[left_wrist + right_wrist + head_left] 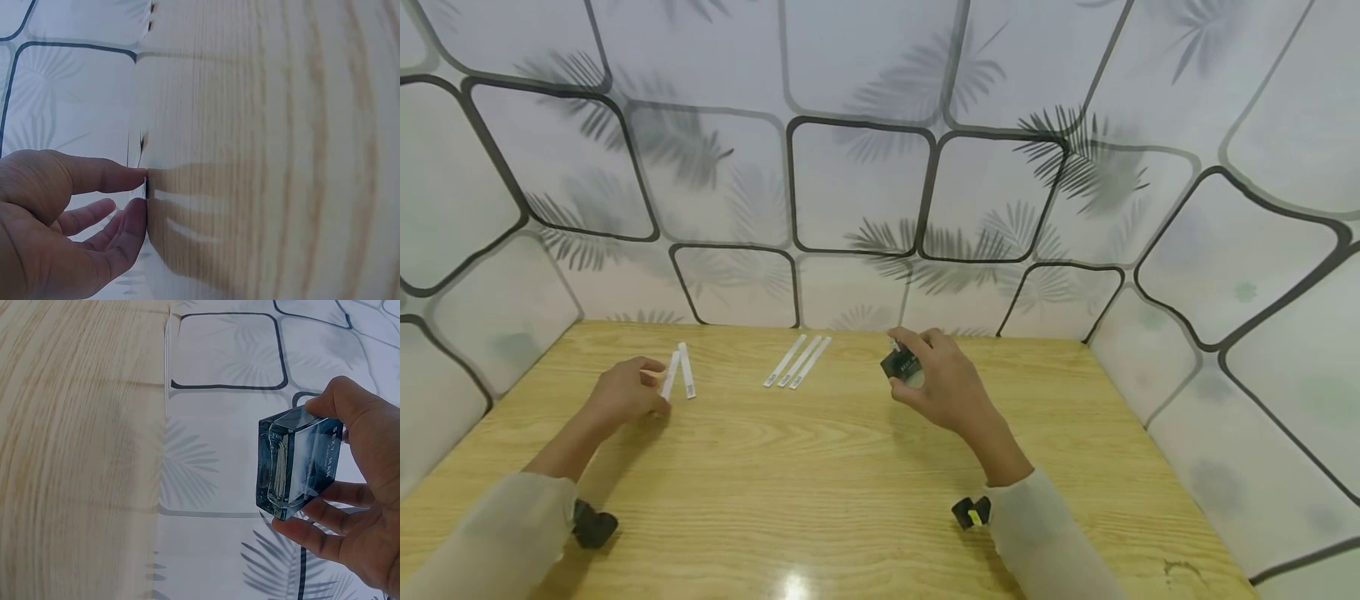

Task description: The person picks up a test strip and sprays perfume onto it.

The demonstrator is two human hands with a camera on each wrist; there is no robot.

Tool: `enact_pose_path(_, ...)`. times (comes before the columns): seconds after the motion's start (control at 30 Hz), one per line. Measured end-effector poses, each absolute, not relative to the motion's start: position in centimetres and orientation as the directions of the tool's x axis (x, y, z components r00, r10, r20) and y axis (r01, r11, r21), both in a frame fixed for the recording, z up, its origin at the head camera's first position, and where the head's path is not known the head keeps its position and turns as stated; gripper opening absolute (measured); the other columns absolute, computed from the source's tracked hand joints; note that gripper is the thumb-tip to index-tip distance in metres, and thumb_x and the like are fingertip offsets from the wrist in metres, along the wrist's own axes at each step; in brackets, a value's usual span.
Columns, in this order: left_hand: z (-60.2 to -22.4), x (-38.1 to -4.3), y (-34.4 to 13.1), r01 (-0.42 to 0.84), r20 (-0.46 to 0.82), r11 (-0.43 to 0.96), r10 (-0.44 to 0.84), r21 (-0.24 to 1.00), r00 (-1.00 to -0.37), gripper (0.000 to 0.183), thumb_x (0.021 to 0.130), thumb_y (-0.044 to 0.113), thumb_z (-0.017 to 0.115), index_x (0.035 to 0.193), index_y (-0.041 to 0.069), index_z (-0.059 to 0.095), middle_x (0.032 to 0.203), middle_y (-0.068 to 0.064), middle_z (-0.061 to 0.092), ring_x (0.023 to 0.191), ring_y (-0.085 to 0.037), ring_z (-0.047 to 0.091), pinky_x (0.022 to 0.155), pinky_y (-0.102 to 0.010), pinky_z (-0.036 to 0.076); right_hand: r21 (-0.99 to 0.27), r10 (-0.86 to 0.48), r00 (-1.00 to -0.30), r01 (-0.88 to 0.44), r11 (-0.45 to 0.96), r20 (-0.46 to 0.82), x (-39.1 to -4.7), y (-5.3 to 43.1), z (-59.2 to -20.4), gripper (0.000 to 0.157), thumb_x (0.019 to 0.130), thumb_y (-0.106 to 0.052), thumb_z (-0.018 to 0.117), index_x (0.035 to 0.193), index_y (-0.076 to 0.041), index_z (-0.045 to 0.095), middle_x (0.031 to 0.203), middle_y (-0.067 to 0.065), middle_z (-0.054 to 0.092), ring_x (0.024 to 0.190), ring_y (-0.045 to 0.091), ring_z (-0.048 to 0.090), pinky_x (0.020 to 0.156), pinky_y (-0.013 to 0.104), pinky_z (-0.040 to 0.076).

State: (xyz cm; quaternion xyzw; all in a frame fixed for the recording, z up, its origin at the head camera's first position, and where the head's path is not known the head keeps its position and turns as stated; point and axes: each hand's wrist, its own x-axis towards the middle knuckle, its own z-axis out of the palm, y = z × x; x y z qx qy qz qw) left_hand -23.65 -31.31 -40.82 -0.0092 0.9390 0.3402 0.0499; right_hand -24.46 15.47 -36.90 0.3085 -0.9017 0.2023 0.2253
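Observation:
My right hand (pixel 951 385) holds a small dark-blue glass perfume bottle (pixel 897 364) above the table's right half. In the right wrist view, thumb and fingers grip opposite sides of the perfume bottle (pixel 284 464), with white lettering on one face. At the left, my left hand (pixel 623 392) pinches the near end of a white paper test strip (pixel 671 373) at the tabletop. In the left wrist view, the thumb and a finger of the left hand (pixel 75 219) sit low against the wood. A second paper test strip (pixel 688 375) lies just right of the pinched one.
Three more white strips (pixel 797 362) lie side by side, slanted, near the middle back of the wooden table (pixel 790 483). A patterned wall covering (pixel 857 192) rises behind the table and along both sides. Black wrist cameras (pixel 595 525) hang below the sleeves.

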Motion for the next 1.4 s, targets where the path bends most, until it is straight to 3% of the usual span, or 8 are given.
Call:
enact_pose_path(0.43, -40.69, -23.84, -31.33, -0.07, -0.124, 0.731, 0.02, 0.678, -0.992, 0.076, 0.079, 0.006, 0.078, 0.142, -0.017, 0.042, 0.133, -0.042, 0.051, 0.114, -0.055, 0.056, 0.077, -0.038, 0.054, -0.218, -0.47, -0.705, -0.649, 0.729, 0.531, -24.41, 15.48, -36.68, 0.065, 0.087, -0.025, 0.08, 0.146, -0.02, 0.055, 0.109, 0.013, 0.061, 0.079, 0.02, 0.054, 0.06, 0.035, 0.047)
enact_pose_path(0.7, -41.16, -23.99, -31.37, -0.083, -0.132, 0.683, 0.019, 0.726, -0.991, 0.077, 0.079, 0.002, 0.078, 0.142, -0.019, 0.039, 0.128, -0.04, 0.057, 0.093, -0.03, 0.068, 0.07, -0.03, 0.057, -0.23, -0.467, -0.716, -0.643, 0.731, 0.519, -24.38, 15.59, -36.82, 0.066, 0.087, -0.027, 0.08, 0.147, -0.021, 0.054, 0.111, 0.013, 0.061, 0.081, 0.021, 0.054, 0.061, 0.035, 0.047)
enact_pose_path(0.93, -41.04, -23.81, -31.39, -0.091, -0.14, 0.683, 0.017, 0.725, -0.99, 0.072, 0.08, 0.005, 0.076, 0.139, -0.019, 0.043, 0.123, -0.04, 0.06, 0.081, -0.021, 0.071, 0.068, -0.032, 0.057, -0.232, -0.464, -0.711, -0.647, 0.727, 0.528, -24.44, 15.58, -36.87, 0.065, 0.086, -0.026, 0.079, 0.146, -0.021, 0.055, 0.11, 0.014, 0.061, 0.081, 0.021, 0.055, 0.06, 0.036, 0.047)
enact_pose_path(1.07, -41.22, -23.79, -31.43, -0.087, -0.148, 0.677, 0.033, 0.731, -0.989, 0.059, 0.087, 0.006, 0.07, 0.136, -0.018, 0.048, 0.118, -0.037, 0.063, 0.078, -0.021, 0.069, 0.066, -0.034, 0.058, -0.23, -0.462, -0.71, -0.646, 0.728, 0.532, -24.47, 15.62, -36.85, 0.065, 0.087, -0.026, 0.08, 0.146, -0.021, 0.054, 0.11, 0.015, 0.061, 0.08, 0.022, 0.055, 0.06, 0.036, 0.047)
enact_pose_path(1.27, -40.87, -23.68, -31.28, -0.059, -0.139, 0.672, 0.066, 0.738, -0.988, 0.043, 0.1, 0.008, 0.056, 0.134, -0.019, 0.052, 0.109, -0.026, 0.068, 0.081, -0.019, 0.065, 0.068, -0.034, 0.057, -0.226, -0.463, -0.709, -0.646, 0.729, 0.532, -24.58, 15.66, -36.87, 0.065, 0.087, -0.025, 0.079, 0.146, -0.02, 0.054, 0.109, 0.014, 0.061, 0.078, 0.021, 0.054, 0.059, 0.036, 0.047)
enact_pose_path(1.4, -40.29, -23.59, -30.65, -0.046, -0.126, 0.642, 0.079, 0.765, -0.989, 0.044, 0.101, 0.009, 0.056, 0.136, -0.019, 0.05, 0.118, -0.03, 0.065, 0.088, -0.019, 0.064, 0.076, -0.035, 0.059, -0.224, -0.464, -0.709, -0.645, 0.73, 0.531, -24.6, 15.76, -36.93, 0.065, 0.087, -0.026, 0.08, 0.146, -0.02, 0.054, 0.11, 0.015, 0.061, 0.079, 0.021, 0.055, 0.059, 0.036, 0.047)
